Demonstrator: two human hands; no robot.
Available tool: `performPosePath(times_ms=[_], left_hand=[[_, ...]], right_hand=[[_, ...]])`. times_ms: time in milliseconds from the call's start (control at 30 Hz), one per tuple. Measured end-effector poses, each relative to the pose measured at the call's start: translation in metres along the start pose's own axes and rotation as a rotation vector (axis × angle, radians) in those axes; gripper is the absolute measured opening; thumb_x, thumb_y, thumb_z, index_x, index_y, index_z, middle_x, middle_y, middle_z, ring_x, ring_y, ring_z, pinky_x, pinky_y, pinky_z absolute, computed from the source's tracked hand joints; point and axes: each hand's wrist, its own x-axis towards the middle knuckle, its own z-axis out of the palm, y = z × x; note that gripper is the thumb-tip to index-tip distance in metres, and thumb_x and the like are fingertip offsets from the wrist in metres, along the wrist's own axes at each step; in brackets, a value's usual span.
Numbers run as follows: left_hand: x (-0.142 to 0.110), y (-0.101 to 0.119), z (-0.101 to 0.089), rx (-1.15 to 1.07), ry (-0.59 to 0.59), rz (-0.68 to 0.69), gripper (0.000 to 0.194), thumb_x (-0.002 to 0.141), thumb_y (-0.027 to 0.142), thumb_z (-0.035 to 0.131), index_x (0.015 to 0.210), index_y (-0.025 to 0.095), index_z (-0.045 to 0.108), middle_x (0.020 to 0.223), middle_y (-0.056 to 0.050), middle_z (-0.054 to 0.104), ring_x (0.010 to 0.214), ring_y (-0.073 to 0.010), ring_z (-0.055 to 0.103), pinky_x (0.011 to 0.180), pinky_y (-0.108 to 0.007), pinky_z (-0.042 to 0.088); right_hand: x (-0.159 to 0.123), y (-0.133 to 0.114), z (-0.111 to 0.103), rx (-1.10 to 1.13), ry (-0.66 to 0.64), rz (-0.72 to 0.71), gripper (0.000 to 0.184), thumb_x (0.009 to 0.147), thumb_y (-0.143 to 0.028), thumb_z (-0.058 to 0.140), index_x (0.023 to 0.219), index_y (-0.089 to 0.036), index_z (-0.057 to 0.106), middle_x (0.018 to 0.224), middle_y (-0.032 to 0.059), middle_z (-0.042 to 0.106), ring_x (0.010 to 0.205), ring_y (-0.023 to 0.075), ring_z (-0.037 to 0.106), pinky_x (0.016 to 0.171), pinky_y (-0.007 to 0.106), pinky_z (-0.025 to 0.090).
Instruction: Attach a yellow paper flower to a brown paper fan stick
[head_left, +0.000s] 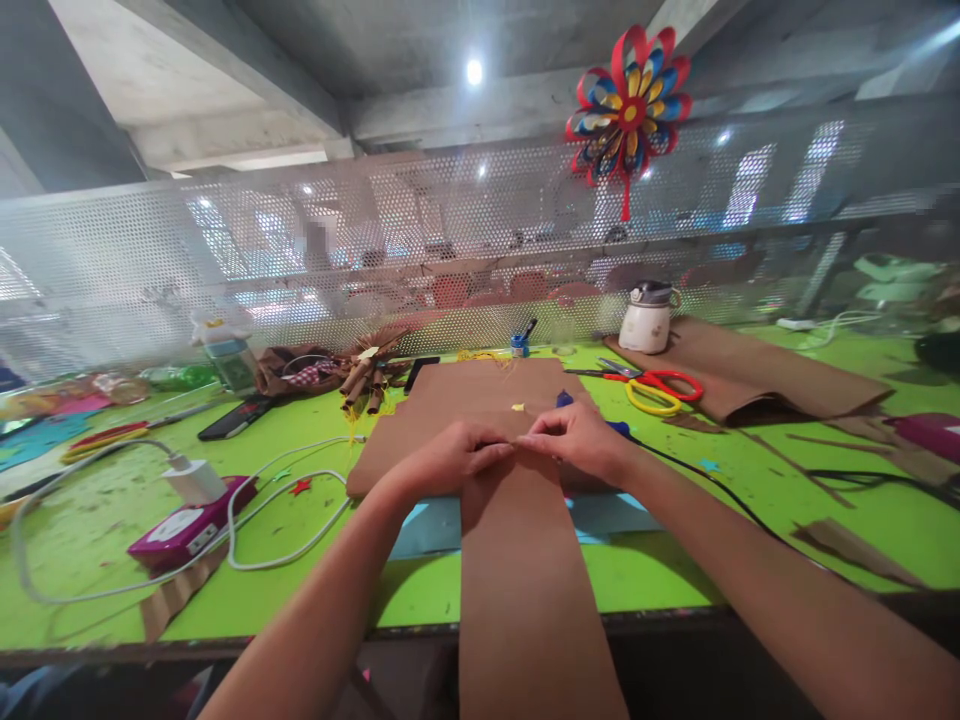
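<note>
A long strip of brown kraft paper (521, 560) runs from the middle of the table over its front edge toward me. My left hand (469, 447) grips the strip's far end at its left side, fingers bent over the edge. At the same end, my right hand (577, 438) pinches the paper between thumb and fingers. Beneath and beyond both hands lie larger brown paper sheets (480, 385), with light blue paper (427, 528) showing under them. A small yellow scrap (518, 407) rests just past my fingertips. Part of a dark blue tool (564, 399) shows behind my right hand.
Red and yellow scissors (660, 388) lie at the right, near a white jug (646, 318) on folded brown paper (757, 370). A purple power strip (191, 525) with a white cable, and a phone (238, 416), are at the left. A perforated metal screen (420, 240) stands behind.
</note>
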Motion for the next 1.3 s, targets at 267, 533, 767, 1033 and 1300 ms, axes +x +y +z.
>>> performPosePath(times_ms=[267, 533, 767, 1033, 1300], left_hand=[[0.0002, -0.0007, 0.0005, 0.02, 0.015, 0.001, 0.03, 0.087, 0.032, 0.04, 0.075, 0.014, 0.061, 0.066, 0.0, 0.054, 0.064, -0.0114, 0.047, 0.059, -0.022, 0.034], [0.001, 0.0, -0.0011, 0.02, 0.008, 0.005, 0.032, 0.087, 0.033, 0.038, 0.068, 0.013, 0.054, 0.063, 0.002, 0.048, 0.061, -0.0099, 0.042, 0.058, -0.022, 0.033], [0.0002, 0.0023, -0.0024, -0.017, -0.011, -0.017, 0.032, 0.087, 0.033, 0.038, 0.065, 0.013, 0.05, 0.061, 0.003, 0.045, 0.059, -0.0089, 0.04, 0.055, -0.021, 0.03], [0.0004, -0.0014, -0.0027, -0.036, -0.023, 0.001, 0.034, 0.088, 0.038, 0.038, 0.071, 0.013, 0.055, 0.066, 0.002, 0.047, 0.062, -0.0098, 0.041, 0.058, -0.022, 0.031], [-0.0009, 0.0007, -0.0036, -0.079, -0.051, -0.045, 0.036, 0.087, 0.042, 0.039, 0.074, 0.013, 0.056, 0.065, 0.002, 0.045, 0.06, -0.0091, 0.038, 0.055, -0.022, 0.029]], right_hand=[[-0.0018, -0.0021, -0.0011, 0.021, -0.09, -0.019, 0.032, 0.076, -0.042, 0.058, 0.078, -0.013, 0.07, 0.074, 0.0053, 0.067, 0.069, 0.015, 0.055, 0.061, 0.025, 0.041], [-0.0008, -0.0023, 0.0025, 0.111, -0.025, 0.042, 0.037, 0.068, -0.048, 0.064, 0.07, -0.012, 0.069, 0.067, 0.0036, 0.064, 0.063, 0.0133, 0.053, 0.058, 0.024, 0.039], [-0.0025, -0.0034, 0.0014, 0.136, -0.063, 0.038, 0.034, 0.071, -0.045, 0.063, 0.073, -0.011, 0.068, 0.07, 0.004, 0.065, 0.065, 0.0131, 0.053, 0.059, 0.024, 0.039], [-0.0017, -0.0032, 0.0017, 0.013, 0.026, 0.043, 0.032, 0.074, -0.041, 0.059, 0.07, -0.012, 0.07, 0.058, 0.0005, 0.06, 0.054, 0.0095, 0.046, 0.05, 0.022, 0.033], [-0.0028, -0.0057, 0.0019, 0.007, 0.036, 0.036, 0.031, 0.073, -0.04, 0.06, 0.072, -0.012, 0.072, 0.062, 0.0025, 0.064, 0.058, 0.0111, 0.05, 0.053, 0.023, 0.036]])
